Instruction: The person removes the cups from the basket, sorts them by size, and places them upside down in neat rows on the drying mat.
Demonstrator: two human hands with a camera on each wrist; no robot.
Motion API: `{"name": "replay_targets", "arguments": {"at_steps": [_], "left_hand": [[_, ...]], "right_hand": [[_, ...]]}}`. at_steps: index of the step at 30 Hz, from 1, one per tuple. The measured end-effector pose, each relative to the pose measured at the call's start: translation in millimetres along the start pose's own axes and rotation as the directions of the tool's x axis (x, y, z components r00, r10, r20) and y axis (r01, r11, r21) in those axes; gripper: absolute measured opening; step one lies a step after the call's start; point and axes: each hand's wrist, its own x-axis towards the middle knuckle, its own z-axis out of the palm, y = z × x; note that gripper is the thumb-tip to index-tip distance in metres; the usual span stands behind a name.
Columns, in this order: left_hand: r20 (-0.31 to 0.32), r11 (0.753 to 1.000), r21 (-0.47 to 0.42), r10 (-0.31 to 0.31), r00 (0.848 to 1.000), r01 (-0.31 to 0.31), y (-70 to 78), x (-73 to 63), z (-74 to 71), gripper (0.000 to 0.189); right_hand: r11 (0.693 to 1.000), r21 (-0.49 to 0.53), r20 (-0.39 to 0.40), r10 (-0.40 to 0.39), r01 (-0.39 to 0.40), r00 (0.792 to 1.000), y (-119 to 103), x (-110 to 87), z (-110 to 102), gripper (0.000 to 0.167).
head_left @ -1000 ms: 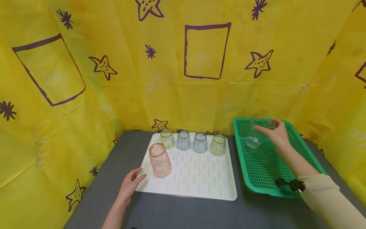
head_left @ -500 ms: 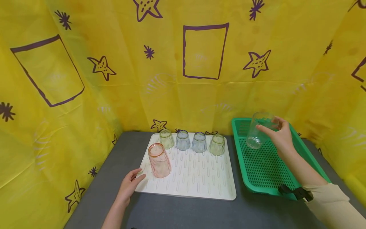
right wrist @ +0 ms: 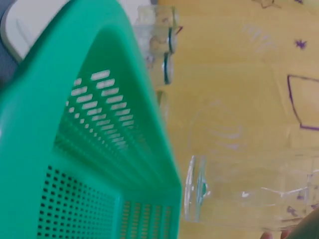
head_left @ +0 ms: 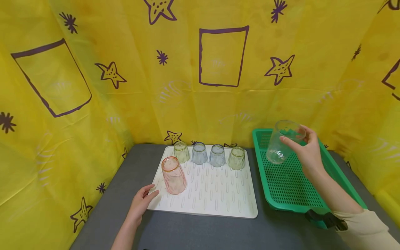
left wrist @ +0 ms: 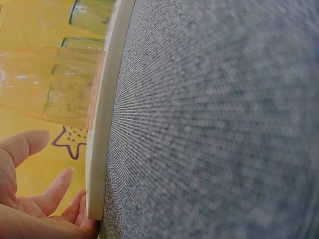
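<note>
My right hand (head_left: 307,152) grips a clear glass (head_left: 281,147) by its upper part, fingers on the far side and thumb across the near side. The glass is tilted above the green basket (head_left: 268,194), its rounded base down and to the left. In the right wrist view the clear glass (right wrist: 249,194) appears sideways beside the basket wall. At the left front corner of the white drying tray (head_left: 215,208), my left hand (head_left: 142,201) lies with relaxed fingers, right at the tray's edge. A pink glass (head_left: 174,177) stands upside down on the tray, close to those fingers.
Along the tray's back edge stand a green glass (head_left: 182,152), two blue glasses (head_left: 199,153) and another green glass (head_left: 236,158), all upside down. The dark grey table (head_left: 200,232) carries tray and basket side by side. A yellow patterned cloth (head_left: 131,104) hangs behind and at both sides.
My right hand has raised the clear glass slightly and tilted it more, and the right forearm has shifted a little right. The left hand and the glasses on the tray have stayed put.
</note>
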Motion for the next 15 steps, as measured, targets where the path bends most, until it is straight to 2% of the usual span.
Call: {"name": "replay_targets", "arguments": {"at_steps": [4, 10, 15], "left_hand": [[0.000, 1.000, 0.000, -0.009, 1.000, 0.009, -0.1, 0.0, -0.5, 0.057], [0.000, 1.000, 0.009, -0.021, 1.000, 0.021, 0.9, -0.1, -0.4, 0.058], [-0.001, 1.000, 0.005, -0.023, 1.000, 0.023, 1.4, -0.3, -0.4, 0.057]], "right_hand": [[0.999, 0.040, 0.020, -0.030, 0.030, 0.999, -6.4, -8.7, 4.2, 0.072], [0.991, 0.108, 0.079, -0.084, 0.075, 0.993, -13.7, -21.0, 12.5, 0.069], [0.989, 0.105, 0.127, -0.114, 0.101, 0.985, -17.8, -31.6, 21.4, 0.069]]}}
